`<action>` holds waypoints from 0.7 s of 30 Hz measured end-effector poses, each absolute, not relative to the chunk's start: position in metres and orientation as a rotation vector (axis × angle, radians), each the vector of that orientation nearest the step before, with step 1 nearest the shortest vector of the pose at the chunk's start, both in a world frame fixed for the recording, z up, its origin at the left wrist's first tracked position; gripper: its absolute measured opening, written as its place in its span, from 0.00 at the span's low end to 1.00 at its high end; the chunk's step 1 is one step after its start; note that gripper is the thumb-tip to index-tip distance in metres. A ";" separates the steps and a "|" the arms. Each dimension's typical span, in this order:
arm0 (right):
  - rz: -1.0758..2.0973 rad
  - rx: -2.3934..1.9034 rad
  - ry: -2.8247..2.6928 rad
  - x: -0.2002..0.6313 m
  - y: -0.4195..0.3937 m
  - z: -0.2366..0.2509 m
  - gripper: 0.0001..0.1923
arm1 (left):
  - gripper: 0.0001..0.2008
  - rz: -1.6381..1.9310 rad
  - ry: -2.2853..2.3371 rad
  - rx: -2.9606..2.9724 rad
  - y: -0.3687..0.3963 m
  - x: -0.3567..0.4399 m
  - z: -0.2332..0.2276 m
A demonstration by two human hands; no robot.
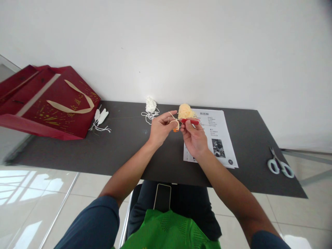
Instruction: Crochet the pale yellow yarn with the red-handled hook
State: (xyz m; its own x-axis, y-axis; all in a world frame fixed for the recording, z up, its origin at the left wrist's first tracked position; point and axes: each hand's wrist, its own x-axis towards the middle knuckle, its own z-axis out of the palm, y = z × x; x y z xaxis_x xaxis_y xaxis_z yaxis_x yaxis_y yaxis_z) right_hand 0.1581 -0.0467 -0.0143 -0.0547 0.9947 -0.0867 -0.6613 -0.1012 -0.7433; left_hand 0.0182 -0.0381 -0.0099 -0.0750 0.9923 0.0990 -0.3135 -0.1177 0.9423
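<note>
My right hand (195, 138) is closed around the red handle of a crochet hook (190, 121), whose tip points left toward my other hand. Between finger and thumb, my left hand (161, 128) pinches a small pale-yellow crochet piece (177, 125); a strand of yarn runs over its index finger. A small orange item (175, 130), perhaps a stitch marker, hangs at the piece. Just behind the hands sits a ball of pale-yellow yarn (185, 111). Fingers partly hide the crochet piece and the hook's tip.
Printed sheets (225, 145) lie under my right hand on the dark table (124, 148). White yarn (150, 104) is at the back, white crocheted pieces (101, 117) beside a red paper bag (67, 103) at left. Scissors (278, 164) rest far right. A phone (162, 197) is on my lap.
</note>
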 end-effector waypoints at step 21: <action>1.249 -0.723 -0.764 0.158 -0.048 -0.011 0.08 | 0.22 1.624 1.121 1.135 -0.043 0.024 -0.007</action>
